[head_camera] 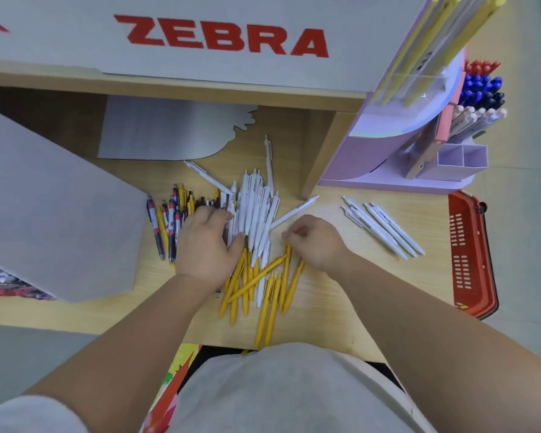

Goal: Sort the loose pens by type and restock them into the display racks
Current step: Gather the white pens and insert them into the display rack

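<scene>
Sign (75,45): "ZEBRA" printed in red.
Left hand (205,245): laid flat on white pens (256,207).
Right hand (314,242): curled; grip not discernible.

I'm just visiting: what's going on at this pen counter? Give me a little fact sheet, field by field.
Place: wooden counter below a ZEBRA sign
Mixed pile: white pens above yellow pens, dark pens at its left
Set aside: separate white pens at the right
Left hand: on the pile's left side
Right hand: fingers curled at the yellow pens' tops; grip unclear
Rack: purple display rack holding red, blue, dark and white pens
Also: red basket at far right
</scene>
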Available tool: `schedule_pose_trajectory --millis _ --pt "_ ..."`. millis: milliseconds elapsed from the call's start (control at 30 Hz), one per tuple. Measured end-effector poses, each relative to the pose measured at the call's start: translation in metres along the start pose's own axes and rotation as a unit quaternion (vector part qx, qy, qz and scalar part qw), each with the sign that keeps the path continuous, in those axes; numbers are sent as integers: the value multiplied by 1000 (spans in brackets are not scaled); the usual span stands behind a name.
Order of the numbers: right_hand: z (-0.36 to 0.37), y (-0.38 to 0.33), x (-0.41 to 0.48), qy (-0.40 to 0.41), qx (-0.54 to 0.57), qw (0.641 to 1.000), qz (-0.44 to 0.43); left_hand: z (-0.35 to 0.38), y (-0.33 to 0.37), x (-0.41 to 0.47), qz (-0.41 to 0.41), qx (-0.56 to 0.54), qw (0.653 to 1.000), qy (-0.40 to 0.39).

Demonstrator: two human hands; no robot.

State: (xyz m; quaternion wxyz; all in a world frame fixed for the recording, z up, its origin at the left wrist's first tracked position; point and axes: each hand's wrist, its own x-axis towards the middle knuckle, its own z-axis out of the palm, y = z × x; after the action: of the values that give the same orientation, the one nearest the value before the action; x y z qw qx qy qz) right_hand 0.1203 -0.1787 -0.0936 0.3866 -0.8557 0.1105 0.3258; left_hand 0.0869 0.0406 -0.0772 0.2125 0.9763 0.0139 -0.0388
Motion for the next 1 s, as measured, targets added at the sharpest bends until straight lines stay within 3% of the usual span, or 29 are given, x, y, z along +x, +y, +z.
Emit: schedule_pose_trajectory --millis 133,300,433,567,667,867,1000 --pt "2 19 -6 39 16 998 -38 9 -9 -28 3 -28 999 19" --pt "4 37 -35 94 -95 976 -173 10 -14 -82 12 -65 998 18" --pt "22 43 -63 18 -156 955 -251 22 -25 -141 -41 -80 993 -73" --pt "53 45 -79 -104 -213 920 -311 38 -30 -174 -132 -107 968 -185" --pt "68 47 -81 -166 -247 894 -336 44 -21 -182 -158 -122 961 -190" --pt "67 56 -77 -111 -230 907 -334 60 -7 -189 -263 -103 943 -177" --pt "67 60 -76 -121 -232 907 -330 66 -5 -188 -288 -72 938 -180"
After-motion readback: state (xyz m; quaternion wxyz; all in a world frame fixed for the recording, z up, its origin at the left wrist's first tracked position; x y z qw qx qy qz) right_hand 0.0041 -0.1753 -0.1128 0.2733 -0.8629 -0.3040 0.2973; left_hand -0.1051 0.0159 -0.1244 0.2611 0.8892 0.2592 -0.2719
